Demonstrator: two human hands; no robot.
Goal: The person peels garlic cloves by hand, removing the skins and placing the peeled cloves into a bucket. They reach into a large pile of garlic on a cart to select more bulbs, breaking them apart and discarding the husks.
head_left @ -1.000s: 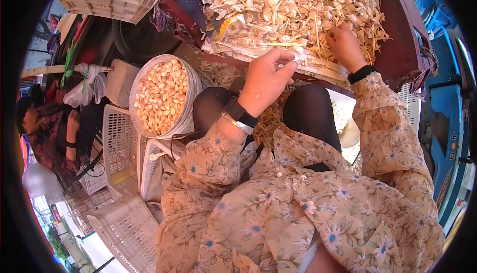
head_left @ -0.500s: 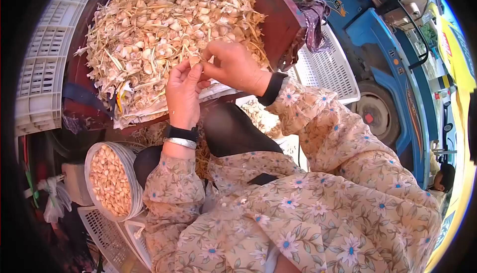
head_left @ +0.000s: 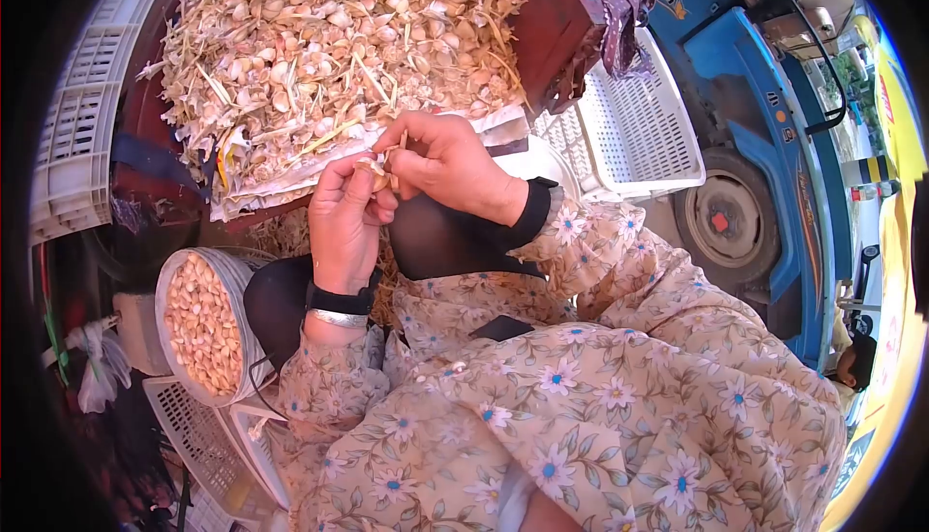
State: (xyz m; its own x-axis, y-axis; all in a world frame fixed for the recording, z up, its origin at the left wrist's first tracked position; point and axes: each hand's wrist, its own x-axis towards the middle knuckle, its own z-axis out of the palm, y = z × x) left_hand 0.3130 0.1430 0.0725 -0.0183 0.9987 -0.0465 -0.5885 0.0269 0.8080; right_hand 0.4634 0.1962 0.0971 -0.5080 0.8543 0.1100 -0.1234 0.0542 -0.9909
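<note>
A piece of garlic (head_left: 376, 173) is pinched between the thumb and fingers of my left hand (head_left: 345, 225). My right hand (head_left: 453, 166) meets it from the right, its thumb and forefinger closed at the garlic, with a thin pale strip showing between them. Both hands are just over the near edge of a heap of loose garlic cloves, dry skins and stalk bits (head_left: 329, 43). That heap lies on a whitish sheet (head_left: 290, 183) spread over a dark red surface (head_left: 547, 33).
To my left stands a round white bucket (head_left: 254, 324) holding cloves. White plastic crates are stacked at far left (head_left: 89, 116), at lower left (head_left: 189, 435) and at right (head_left: 668, 135). A blue vehicle (head_left: 764, 154) stands beyond the right crate.
Both hands have come down and toward me from over the heap to its near edge. The view has shifted, so less of the pale green basket at the top shows.
</note>
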